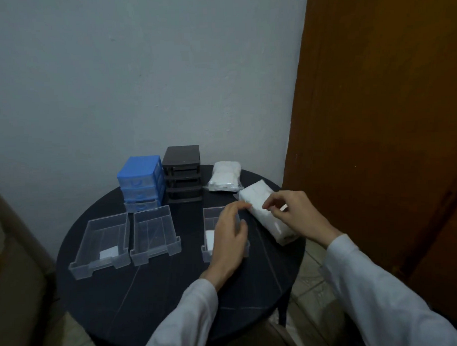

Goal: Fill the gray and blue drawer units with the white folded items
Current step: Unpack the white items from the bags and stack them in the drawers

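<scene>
Standing against the pale wall, a round dark table (174,291) is seen from above, with a brown wooden door (388,115) at the right. At the far edge of the table, a blue drawer unit (141,182) is set at the left, its three translucent drawers in place, the lowest pulled out a little. Just beside it on the right, a taller gray drawer unit (182,173) is shown with its slots bare of drawers. Three clear plastic drawers are laid out nearer: a left drawer (100,244) holding one small white folded item (108,253) at its near end, a middle drawer (155,233) just beside it, and a right drawer (224,235), well apart, partly covered by the left hand (229,240). A second white folded item (209,238) is seen inside that right drawer. Right of the gray unit, a sealed pack (224,176) of white items lies flat. Nearer, an opened pack (266,211) of white folded items in clear wrap is laid slantwise. The left hand is held over the right drawer, its fingers loosely bent and reaching the pack's end; whether anything is pinched cannot be told. The right hand (293,213) rests on the opened pack, its fingertips (268,205) pinched on the wrap. Both arms are clothed in white sleeves (382,297).
</scene>
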{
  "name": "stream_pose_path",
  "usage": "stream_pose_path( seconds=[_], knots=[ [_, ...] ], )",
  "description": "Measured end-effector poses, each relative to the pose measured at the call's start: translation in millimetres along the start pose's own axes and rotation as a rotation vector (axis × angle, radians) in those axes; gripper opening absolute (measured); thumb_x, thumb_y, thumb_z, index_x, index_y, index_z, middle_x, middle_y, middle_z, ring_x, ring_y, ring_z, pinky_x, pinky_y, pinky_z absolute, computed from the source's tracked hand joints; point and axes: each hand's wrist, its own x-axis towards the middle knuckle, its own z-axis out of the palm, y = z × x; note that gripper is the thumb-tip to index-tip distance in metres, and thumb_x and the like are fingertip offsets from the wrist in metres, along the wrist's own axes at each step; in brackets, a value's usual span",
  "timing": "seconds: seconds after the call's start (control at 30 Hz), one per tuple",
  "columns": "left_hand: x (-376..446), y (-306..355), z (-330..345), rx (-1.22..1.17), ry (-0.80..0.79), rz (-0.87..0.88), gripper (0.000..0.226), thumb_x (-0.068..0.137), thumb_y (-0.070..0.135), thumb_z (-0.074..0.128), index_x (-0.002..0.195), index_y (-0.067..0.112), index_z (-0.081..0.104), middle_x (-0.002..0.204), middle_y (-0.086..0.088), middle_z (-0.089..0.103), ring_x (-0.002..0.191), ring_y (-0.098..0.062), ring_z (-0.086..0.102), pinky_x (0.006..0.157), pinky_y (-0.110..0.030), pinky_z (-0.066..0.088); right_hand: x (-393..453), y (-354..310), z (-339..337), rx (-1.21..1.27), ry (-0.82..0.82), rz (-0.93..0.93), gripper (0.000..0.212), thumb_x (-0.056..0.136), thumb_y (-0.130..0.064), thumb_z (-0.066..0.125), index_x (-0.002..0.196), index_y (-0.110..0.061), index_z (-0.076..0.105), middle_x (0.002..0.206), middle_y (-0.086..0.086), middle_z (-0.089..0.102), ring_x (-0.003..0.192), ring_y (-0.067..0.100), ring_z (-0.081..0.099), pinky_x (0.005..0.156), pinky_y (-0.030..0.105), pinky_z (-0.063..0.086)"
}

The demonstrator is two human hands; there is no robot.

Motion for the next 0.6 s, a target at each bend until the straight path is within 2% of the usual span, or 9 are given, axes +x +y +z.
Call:
stream_pose_path(
  seconds=[0.13, 0.27, 0.37, 0.5, 0.6],
  knots=[
    [10.7, 19.8, 35.0, 0.056, -0.158, 0.109, 0.026, 0.086, 0.008, 0.058, 0.107, 0.022, 0.053, 0.122, 0.006, 0.052, 0.114, -0.001, 0.044, 0.094, -0.011, 0.033, -17.4, 29.6, -21.3, -0.015, 0.036, 0.147, 0.016, 0.090, -0.010, 0.054, 0.088, -0.022, 0.064, 0.093, -0.002, 0.062, 0.086, 0.008, 0.058, 0.076, 0.023, 0.051],
    [22.3, 24.1, 62.0, 0.230, -0.261, 0.188, 0.030, 0.083, 0.023, 0.064, 0.108, 0.022, 0.048, 0.118, 0.004, 0.052, 0.110, -0.007, 0.044, 0.096, -0.026, 0.038, -36.0, 53.8, -27.4, -0.007, -0.021, 0.264, 0.015, 0.089, -0.007, 0.055, 0.083, -0.020, 0.059, 0.087, -0.003, 0.058, 0.079, 0.007, 0.056, 0.065, 0.017, 0.044],
    [30.0, 24.8, 72.5, 0.298, -0.284, 0.180, 0.034, 0.084, 0.025, 0.064, 0.110, 0.020, 0.044, 0.116, 0.001, 0.054, 0.106, -0.009, 0.044, 0.100, -0.029, 0.034, -42.3, 65.1, -22.2, 0.013, -0.034, 0.302, 0.013, 0.088, -0.007, 0.057, 0.088, -0.020, 0.060, 0.088, -0.005, 0.058, 0.081, 0.004, 0.056, 0.065, 0.015, 0.044],
    [34.9, 28.2, 77.8, 0.252, -0.358, 0.156, 0.013, 0.095, 0.016, 0.048, 0.105, 0.018, 0.040, 0.105, -0.006, 0.060, 0.093, -0.017, 0.058, 0.084, -0.032, 0.048, -41.6, 72.5, -5.5, 0.065, 0.028, 0.338, 0.018, 0.089, -0.008, 0.057, 0.105, -0.013, 0.063, 0.094, -0.002, 0.062, 0.083, 0.004, 0.058, 0.064, 0.012, 0.046],
    [37.9, 24.2, 79.1, 0.226, -0.348, 0.187, 0.004, 0.094, 0.010, 0.043, 0.091, 0.013, 0.044, 0.091, -0.007, 0.059, 0.081, -0.021, 0.056, 0.075, -0.035, 0.047, -38.9, 73.4, 4.8, 0.098, 0.090, 0.340, 0.023, 0.086, -0.010, 0.062, 0.110, -0.010, 0.064, 0.102, 0.004, 0.067, 0.084, 0.007, 0.060, 0.064, 0.010, 0.046]
  ],
)
